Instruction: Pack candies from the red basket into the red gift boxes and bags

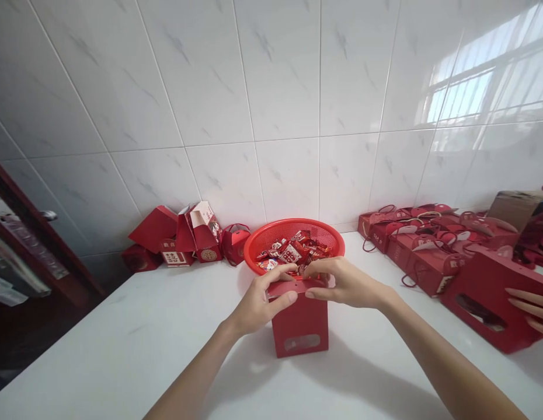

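Note:
A red paper gift box stands upright on the white table in front of me, with a small clear window low on its near side. My left hand grips the left part of its top flap, thumb on the near face and fingers behind. At the right part of the same top, my right hand pinches the edge in a like way. Just behind the box sits a red plastic basket holding red-wrapped sweets. The far sides of my fingers are partly hidden.
Several red boxes stand at the back left by the tiled wall. Rows of red boxes with cord handles fill the back right. Another person's hand rests on a large red box at the right edge.

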A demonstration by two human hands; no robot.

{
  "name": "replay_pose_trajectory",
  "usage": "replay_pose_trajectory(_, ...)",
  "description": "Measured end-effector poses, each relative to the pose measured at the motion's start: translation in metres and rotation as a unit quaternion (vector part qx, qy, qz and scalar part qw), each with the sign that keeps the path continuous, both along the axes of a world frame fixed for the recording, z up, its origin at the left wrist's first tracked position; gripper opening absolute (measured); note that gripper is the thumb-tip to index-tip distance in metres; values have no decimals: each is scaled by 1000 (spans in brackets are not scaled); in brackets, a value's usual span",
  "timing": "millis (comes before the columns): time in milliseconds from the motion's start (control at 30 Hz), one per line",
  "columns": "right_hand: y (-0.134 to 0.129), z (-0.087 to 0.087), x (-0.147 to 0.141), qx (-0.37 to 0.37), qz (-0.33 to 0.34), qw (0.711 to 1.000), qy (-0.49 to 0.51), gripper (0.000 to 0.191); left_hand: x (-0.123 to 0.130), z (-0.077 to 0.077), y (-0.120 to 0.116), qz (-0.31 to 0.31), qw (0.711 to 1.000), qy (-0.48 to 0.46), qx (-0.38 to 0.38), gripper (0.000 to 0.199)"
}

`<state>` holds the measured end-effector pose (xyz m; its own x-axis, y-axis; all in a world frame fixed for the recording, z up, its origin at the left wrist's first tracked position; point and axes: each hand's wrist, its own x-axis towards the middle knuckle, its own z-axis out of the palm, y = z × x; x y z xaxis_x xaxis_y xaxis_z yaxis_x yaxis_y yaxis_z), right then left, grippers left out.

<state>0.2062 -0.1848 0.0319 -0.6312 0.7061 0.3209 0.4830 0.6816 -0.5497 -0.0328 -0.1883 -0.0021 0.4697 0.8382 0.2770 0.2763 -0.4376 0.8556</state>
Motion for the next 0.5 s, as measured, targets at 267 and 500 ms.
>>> replay_pose_trajectory(267, 0, -2, 5, -14, 5, 1000, 2, 20, 0, -2, 3, 11, 999, -28, -16, 48)
replay_pose_trajectory(500, -4, 7, 15, -40, 11, 999, 4, 19, -4, 0, 4, -33, 997, -49, -56, 49)
